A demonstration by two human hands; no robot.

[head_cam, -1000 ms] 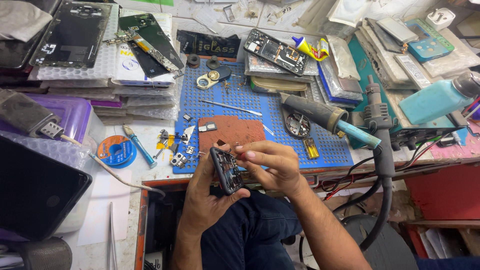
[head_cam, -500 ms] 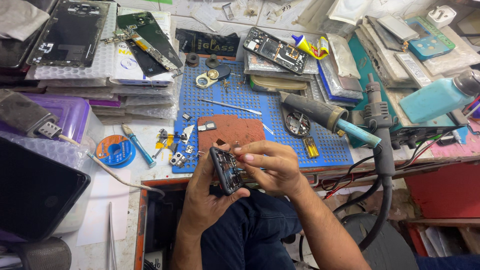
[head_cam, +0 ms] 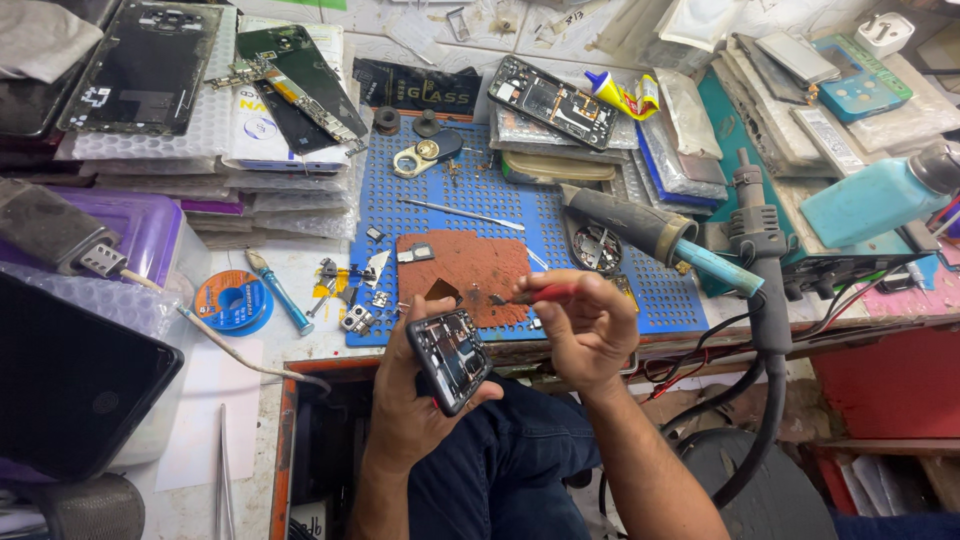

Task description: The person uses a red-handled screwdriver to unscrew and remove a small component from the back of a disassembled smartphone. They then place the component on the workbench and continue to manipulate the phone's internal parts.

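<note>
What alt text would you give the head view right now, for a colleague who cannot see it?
A person's left hand holds an opened phone above their lap while the right hand grips a red-handled tool just beside it. Behind lies a blue perforated mat on a cluttered bench with a soldering iron.

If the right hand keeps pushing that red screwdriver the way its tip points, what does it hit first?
Probably the rust-brown pad on the blue mat: the right hand aims the red screwdriver leftward over it, above the opened phone. Depth unclear.

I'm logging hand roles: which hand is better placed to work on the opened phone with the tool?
Right: the right hand already pinches the red-handled tool beside the phone, while the left hand cradles it.
</note>
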